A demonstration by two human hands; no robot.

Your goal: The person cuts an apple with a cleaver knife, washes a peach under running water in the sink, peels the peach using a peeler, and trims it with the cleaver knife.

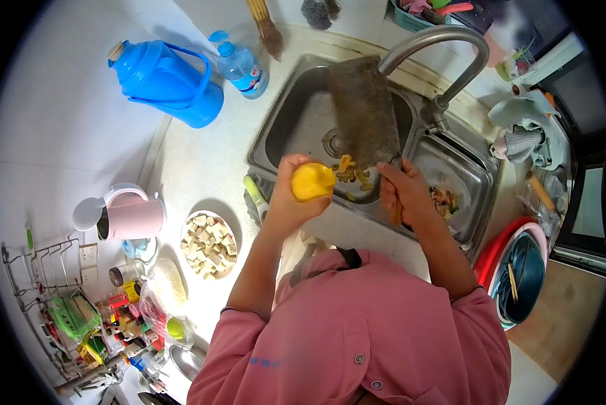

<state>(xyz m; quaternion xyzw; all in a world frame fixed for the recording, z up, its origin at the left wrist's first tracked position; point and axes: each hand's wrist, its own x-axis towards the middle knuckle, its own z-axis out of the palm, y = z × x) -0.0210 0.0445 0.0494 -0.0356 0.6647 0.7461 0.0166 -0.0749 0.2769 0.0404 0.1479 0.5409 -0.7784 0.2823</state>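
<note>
My left hand (284, 197) is closed around a rounded, bright yellow piece of produce (312, 182) with a smooth surface; its exact kind is unclear. In my right hand (405, 192) is the handle of a cleaver (365, 108), whose wide, dark blade points away over the sink (286, 128). A gap separates the blade from the yellow piece. Yellow-brown peelings (349, 174) lie in the left basin near the drain, just beyond my hands. Scraps (444, 201) sit in the smaller right basin, partly behind my right hand.
A curved faucet (444, 40) arches over the basins. A green-handled tool (254, 191) lies by the sink's left edge, near a bowl of pale cubes (208, 244). Further left stand a soap bottle (243, 71) and blue thermos (171, 81). Stacked basins (486, 260) are at right.
</note>
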